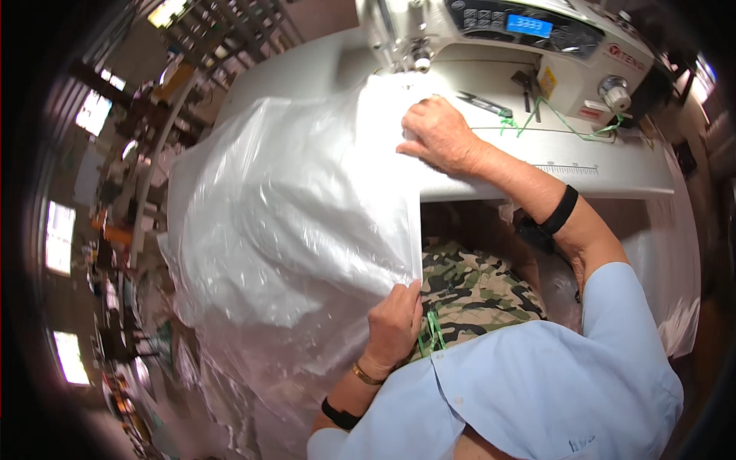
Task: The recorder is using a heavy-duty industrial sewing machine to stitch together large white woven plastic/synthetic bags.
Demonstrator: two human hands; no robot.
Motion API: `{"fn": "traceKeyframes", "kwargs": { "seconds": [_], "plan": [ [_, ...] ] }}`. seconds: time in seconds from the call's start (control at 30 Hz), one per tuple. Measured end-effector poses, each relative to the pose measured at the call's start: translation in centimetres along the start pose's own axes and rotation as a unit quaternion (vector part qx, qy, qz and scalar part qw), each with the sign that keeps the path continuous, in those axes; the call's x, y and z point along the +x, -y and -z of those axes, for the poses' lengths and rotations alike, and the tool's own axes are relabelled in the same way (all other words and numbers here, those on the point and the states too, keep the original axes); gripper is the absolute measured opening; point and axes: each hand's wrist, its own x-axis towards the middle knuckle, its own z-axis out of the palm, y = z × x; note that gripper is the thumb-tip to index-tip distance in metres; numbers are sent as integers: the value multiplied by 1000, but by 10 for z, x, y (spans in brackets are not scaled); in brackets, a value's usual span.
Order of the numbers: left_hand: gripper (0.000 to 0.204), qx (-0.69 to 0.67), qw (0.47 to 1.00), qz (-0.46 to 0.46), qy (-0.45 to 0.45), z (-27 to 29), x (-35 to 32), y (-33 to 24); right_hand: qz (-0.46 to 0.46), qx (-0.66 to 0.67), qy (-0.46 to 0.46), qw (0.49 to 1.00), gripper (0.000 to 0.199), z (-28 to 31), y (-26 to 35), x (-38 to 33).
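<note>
From the head view, a clear plastic sheet (284, 192) spreads over the desk (636, 165) from about 11 o'clock round to 8, creased and shiny, its lower part hanging down toward 7. Its straight edge runs between the two hands. The left hand (393, 326), just past 6 o'clock, has its fingers narrowed, thumb against forefinger, pinching that edge. The right hand (441, 134), at 1 o'clock, lies at the sheet's upper edge, fingers curled; whether they grip it or only press, I cannot tell. Just beyond, between 12 and 1, is the needle end of the sewing machine (575, 73), where glare hides detail. The machine's body reaches toward 2 o'clock, with a lit blue screen (529, 25) and a handwheel (615, 93). Under its arm lie dark snips (483, 103), near some loose green thread (569, 130). The camouflage cloth (479, 299) on the lap shows at 4 o'clock, above a blue shirt (529, 376).
</note>
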Motion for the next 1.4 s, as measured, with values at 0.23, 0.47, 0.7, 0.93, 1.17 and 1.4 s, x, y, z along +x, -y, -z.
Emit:
{"fn": "traceKeyframes", "kwargs": {
  "seconds": [0.23,0.47,0.7,0.93,1.17,1.4],
  "plan": [
    [29,35,999,-30,-6,2,40,25,-44,-3,67,997,36,7,5,2],
    [9,9,1000,-15,-7,8,114,34,-29,-15,-1,999,32,0,1,5],
    [1,51,998,-8,-25,5,184,47,-61,-31,43,997,20,-1,0,8],
    [16,17,998,4,-53,-1,245,66,-77,-8,34,996,23,0,-1,8],
    [34,2,998,-2,-66,71,198,90,-74,1,41,996,23,5,0,8],
    [43,260,954,116,-91,95,151,201,-93,30,-51,994,12,2,5,3]
  ]
}}
